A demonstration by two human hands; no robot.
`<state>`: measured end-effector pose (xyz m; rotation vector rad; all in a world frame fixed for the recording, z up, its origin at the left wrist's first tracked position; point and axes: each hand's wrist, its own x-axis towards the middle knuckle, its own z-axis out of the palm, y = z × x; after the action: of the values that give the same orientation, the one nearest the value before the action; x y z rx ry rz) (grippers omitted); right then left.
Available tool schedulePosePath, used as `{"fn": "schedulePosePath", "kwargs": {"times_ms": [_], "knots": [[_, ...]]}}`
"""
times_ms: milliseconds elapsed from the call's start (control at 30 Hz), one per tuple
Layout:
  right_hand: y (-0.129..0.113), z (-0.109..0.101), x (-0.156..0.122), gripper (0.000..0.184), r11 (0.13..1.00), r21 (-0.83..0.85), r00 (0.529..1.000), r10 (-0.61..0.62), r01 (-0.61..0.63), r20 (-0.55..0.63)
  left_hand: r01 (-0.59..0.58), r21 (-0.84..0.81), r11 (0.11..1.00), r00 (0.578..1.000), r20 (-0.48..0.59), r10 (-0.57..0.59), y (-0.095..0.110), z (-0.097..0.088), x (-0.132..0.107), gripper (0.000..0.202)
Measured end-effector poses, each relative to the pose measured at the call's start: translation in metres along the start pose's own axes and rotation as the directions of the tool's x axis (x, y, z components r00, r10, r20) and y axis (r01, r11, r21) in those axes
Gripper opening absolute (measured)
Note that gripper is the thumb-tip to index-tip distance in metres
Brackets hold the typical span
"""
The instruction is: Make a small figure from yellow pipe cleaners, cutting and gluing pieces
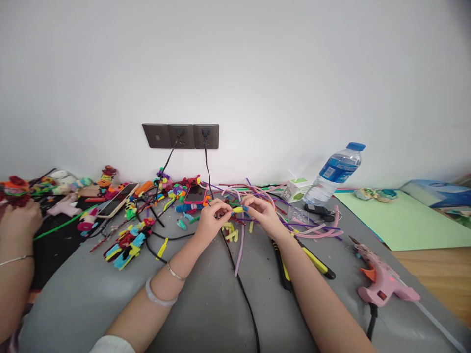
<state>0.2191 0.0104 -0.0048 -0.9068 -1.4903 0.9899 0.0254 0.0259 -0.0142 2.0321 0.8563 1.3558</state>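
Note:
A short yellow piece of fuzzy pipe cleaner (237, 210) stretches between my two hands above the grey table. My left hand (212, 221) pinches its left end between thumb and finger. At the other end, the fingertips of my right hand (263, 215) are closed on it. Just below lie several short pale-yellow pieces (231, 232) on the table. A long pink pipe cleaner (240, 255) points toward me beneath my hands. Yellow-and-black pliers (282, 267) lie partly hidden under my right forearm.
A pink glue gun (384, 279) lies at the right, near a tilted water bottle (333, 174) and a drink carton (295, 189). Black cords (243, 289) cross the table. Colourful pipe-cleaner figures (128, 242) and phones (118, 200) sit left. Another person's hand (20, 220) works at the far left.

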Motion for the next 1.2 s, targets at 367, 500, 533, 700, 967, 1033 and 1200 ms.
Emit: {"fn": "schedulePosePath", "kwargs": {"times_ms": [367,500,533,700,967,1033,1200], "knots": [[0.0037,-0.0007,0.0003,0.021,1.000,-0.007,0.999,-0.002,0.003,0.037,0.026,-0.027,0.999,1.000,0.009,-0.026,0.0005,0.0006,-0.0004,0.009],[0.0058,-0.0014,0.0000,0.018,1.000,-0.016,0.999,0.000,0.001,0.045,0.052,-0.057,0.997,0.998,0.023,-0.051,0.0006,0.0006,-0.0002,0.008],[0.0059,-0.0015,-0.0002,0.018,1.000,-0.019,0.999,-0.001,0.002,0.047,0.064,-0.070,0.996,0.998,0.029,-0.062,0.0005,0.0007,-0.0002,0.007],[0.0007,-0.0027,-0.0018,0.018,1.000,-0.020,1.000,0.002,-0.002,-0.003,0.136,-0.169,0.976,0.991,0.040,-0.131,-0.0002,0.0029,-0.0012,0.002],[-0.0014,-0.0043,-0.0026,0.025,0.999,0.005,0.999,0.038,-0.038,-0.025,0.249,-0.256,0.934,0.968,0.026,-0.251,-0.0026,0.0043,-0.0018,0.003],[0.0006,-0.0036,-0.0025,0.026,0.999,0.021,0.999,0.049,-0.049,-0.008,0.250,-0.256,0.934,0.967,0.008,-0.256,-0.0032,0.0037,-0.0016,0.003],[0.0007,-0.0016,-0.0022,0.028,0.998,0.023,0.998,0.055,-0.055,-0.005,0.213,-0.212,0.954,0.977,0.012,-0.215,-0.0030,0.0029,-0.0021,0.004]]}}
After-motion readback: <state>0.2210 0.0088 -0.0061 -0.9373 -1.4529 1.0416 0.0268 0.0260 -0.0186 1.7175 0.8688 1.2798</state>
